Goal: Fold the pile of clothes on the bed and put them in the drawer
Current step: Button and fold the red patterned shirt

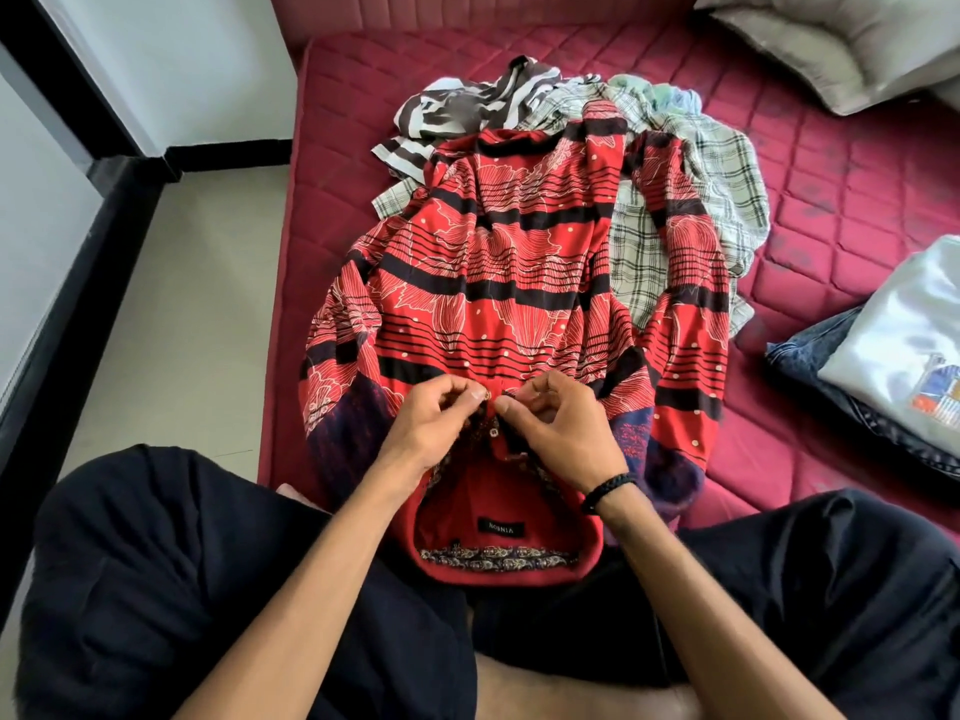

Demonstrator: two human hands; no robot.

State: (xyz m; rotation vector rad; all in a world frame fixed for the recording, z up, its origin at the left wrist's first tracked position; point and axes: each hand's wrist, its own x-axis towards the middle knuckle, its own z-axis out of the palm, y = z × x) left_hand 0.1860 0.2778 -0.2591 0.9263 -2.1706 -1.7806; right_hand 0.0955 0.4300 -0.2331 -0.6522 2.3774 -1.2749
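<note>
Red cloth with black stripes and thin white flower lines made up the big shirt (pixel 498 283) that lay spread flat on the dark red quilted mattress (pixel 810 200). Its collar end was close to the person, between the two knees in black trousers (pixel 156 563). A small black label (pixel 501 527) showed inside the collar, above a strip of patterned trim. The shirt's far end lay over a pile of other clothes.

The left hand (pixel 434 415) and the right hand (pixel 558 428) sat side by side at the front of the shirt, just past the collar. Each hand had its fingers curled in, with thumb and first finger pinching the shirt's front edge. A small button (pixel 493 432) showed between the two hands. The right wrist wore one black braided band (pixel 608 491).

Behind the red shirt, I could count two more pieces in the pile: one brown and white striped cloth (pixel 457 111) and one pale checked shirt (pixel 691 189). A bit of light blue-green cloth peeked out at the back, too crumpled to tell what it was.

At the right edge lay one folded stack: blue jeans (pixel 831 371) below and a white shirt with a coloured picture (pixel 904 345) on top. One grey pillow (pixel 831 39) sat at the top right corner.
</note>
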